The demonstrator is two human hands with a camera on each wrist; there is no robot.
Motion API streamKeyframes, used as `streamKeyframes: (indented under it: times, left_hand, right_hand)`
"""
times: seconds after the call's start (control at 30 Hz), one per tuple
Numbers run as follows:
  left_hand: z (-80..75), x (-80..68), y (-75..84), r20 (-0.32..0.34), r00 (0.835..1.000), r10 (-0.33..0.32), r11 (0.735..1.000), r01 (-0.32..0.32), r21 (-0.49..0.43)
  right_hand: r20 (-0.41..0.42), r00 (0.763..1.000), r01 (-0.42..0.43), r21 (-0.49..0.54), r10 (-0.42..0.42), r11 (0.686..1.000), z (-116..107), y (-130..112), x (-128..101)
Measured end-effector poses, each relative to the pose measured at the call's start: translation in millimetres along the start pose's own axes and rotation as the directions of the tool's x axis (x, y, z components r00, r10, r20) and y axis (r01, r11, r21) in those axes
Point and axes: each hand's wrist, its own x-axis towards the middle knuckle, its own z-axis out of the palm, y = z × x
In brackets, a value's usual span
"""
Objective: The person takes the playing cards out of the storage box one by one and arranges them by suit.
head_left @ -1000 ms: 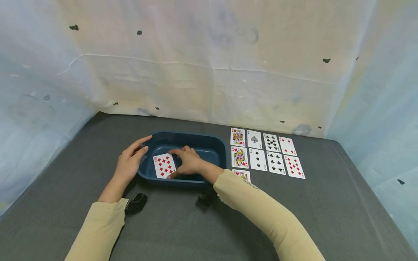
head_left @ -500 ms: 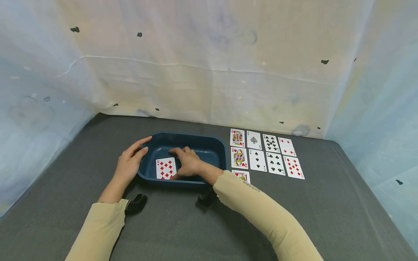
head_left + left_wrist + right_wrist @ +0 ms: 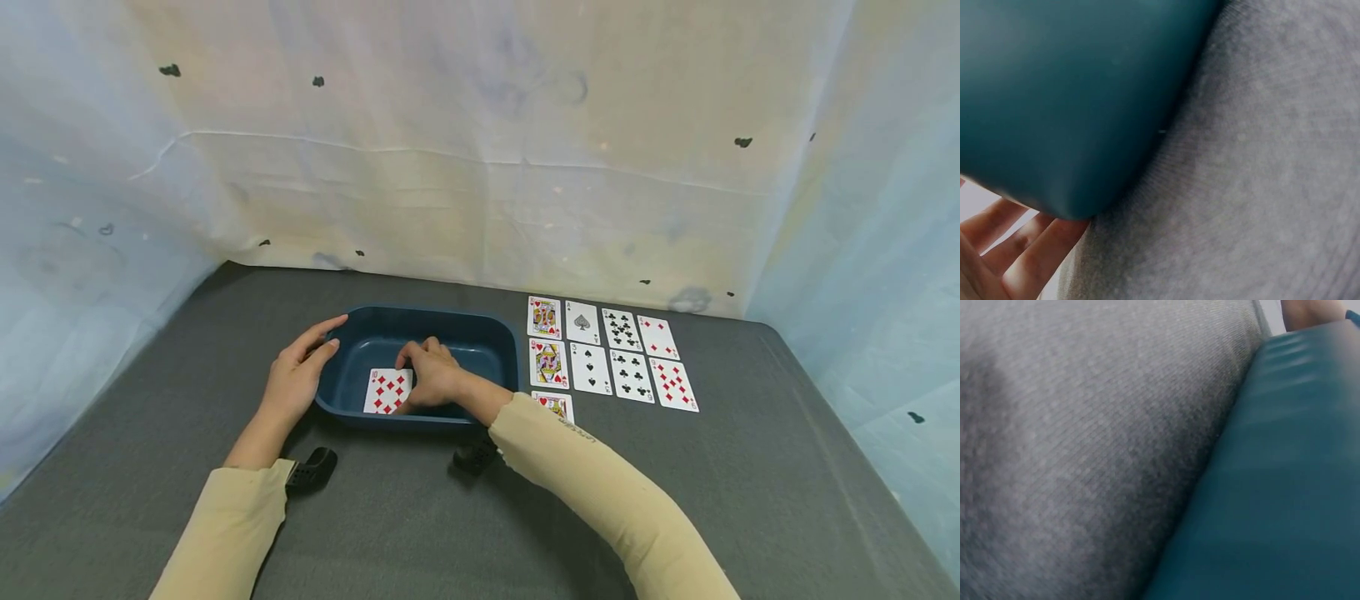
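A dark blue rectangular tray [image 3: 491, 333] sits on the grey cloth. Inside it, toward the front left, is a ten of diamonds playing card [image 3: 384, 390], face up. My right hand [image 3: 433, 375] reaches into the tray and holds this card's right side, index finger at the far corner and thumb at the near one. My left hand [image 3: 296, 377] grips the tray's left end, thumb at the rim. In the left wrist view, fingers [image 3: 1038, 256] touch the tray's outer corner [image 3: 1079, 187]. The right wrist view shows only the tray's outer side [image 3: 1279, 469] near the cloth.
Right of the tray, playing cards lie face up in rows, among them a king of hearts [image 3: 543, 318], an ace of spades [image 3: 582, 322] and a queen of hearts [image 3: 549, 363]. My right sleeve [image 3: 577, 467] partly covers a jack [image 3: 553, 404]. A pale curtain [image 3: 480, 208] hangs behind.
The ten of diamonds has shifted right and toward me inside the tray. My right index finger has closed in from above onto its far corner. My left hand has stayed at the tray's end.
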Motion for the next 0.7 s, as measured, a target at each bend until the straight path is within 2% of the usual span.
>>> streamKeyframes:
  times: [0.17,0.23,0.3,0.43,0.6,0.7]
  left_hand:
    - [0.1,0.1,-0.4,0.004,1.000,-0.005,1.000,0.005,-0.009]
    - [0.0,0.0,-0.3,0.006,1.000,-0.011,1.000,0.011,-0.011]
    - [-0.1,0.0,-0.2,0.005,1.000,-0.012,1.000,0.012,-0.007]
    - [1.1,0.7,0.1,0.000,1.000,-0.005,1.000,0.005,-0.003]
    - [1.4,1.6,0.3,-0.003,1.000,0.003,1.000,-0.003,0.004]
    - [0.2,0.9,-1.3,-0.003,1.000,0.000,1.000,0.000,-0.001]
  right_hand:
    - [0.003,1.000,0.003,0.043,-0.003,0.999,-0.6,2.8,-0.1]
    - [0.012,1.000,-0.002,0.110,0.000,0.994,-0.7,3.5,0.0]
    - [0.024,1.000,-0.002,0.193,-0.002,0.981,-1.4,3.3,-0.6]
    - [0.046,0.998,0.020,0.354,-0.039,0.935,-2.4,3.4,-2.5]
    - [0.045,0.991,0.097,0.395,-0.125,0.914,-2.7,3.4,-3.1]
    - [0.038,0.989,0.113,0.429,-0.143,0.896,-2.0,2.1,-2.2]
